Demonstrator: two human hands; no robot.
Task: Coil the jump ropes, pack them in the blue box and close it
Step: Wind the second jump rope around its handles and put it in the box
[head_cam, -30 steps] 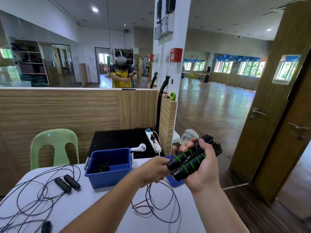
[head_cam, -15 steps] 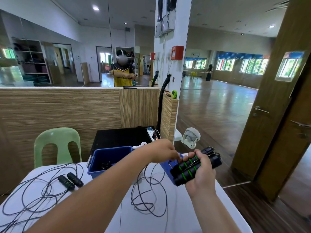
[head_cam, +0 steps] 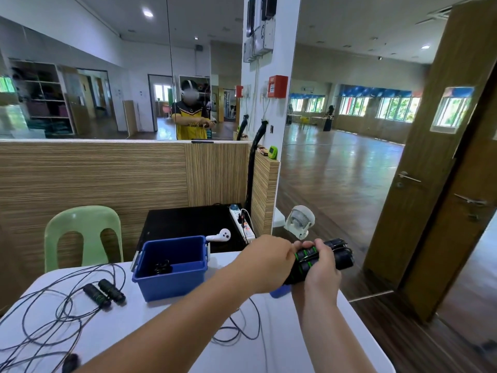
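Note:
My right hand (head_cam: 320, 267) grips two black jump rope handles with green bands (head_cam: 338, 255), held side by side above the table's right edge. My left hand (head_cam: 271, 261) reaches across and pinches the rope at the handles' near end. The thin rope (head_cam: 242, 329) hangs down to loops on the white table (head_cam: 161, 319). The open blue box (head_cam: 172, 275) stands left of my hands with something dark inside. A second rope (head_cam: 53, 316) lies tangled at left, with its black handles (head_cam: 105, 292) next to each other.
A blue lid (head_cam: 279, 293) peeks out under my left forearm. A green plastic chair (head_cam: 80, 232) stands behind the table. A black side table (head_cam: 188, 224) holds a white controller (head_cam: 219, 235) and a power strip (head_cam: 242, 222). A small fan (head_cam: 300, 220) sits on the floor.
My left hand has moved right and up to the handles, drawing the rope with it. My right hand has lowered slightly and turned the handles more level.

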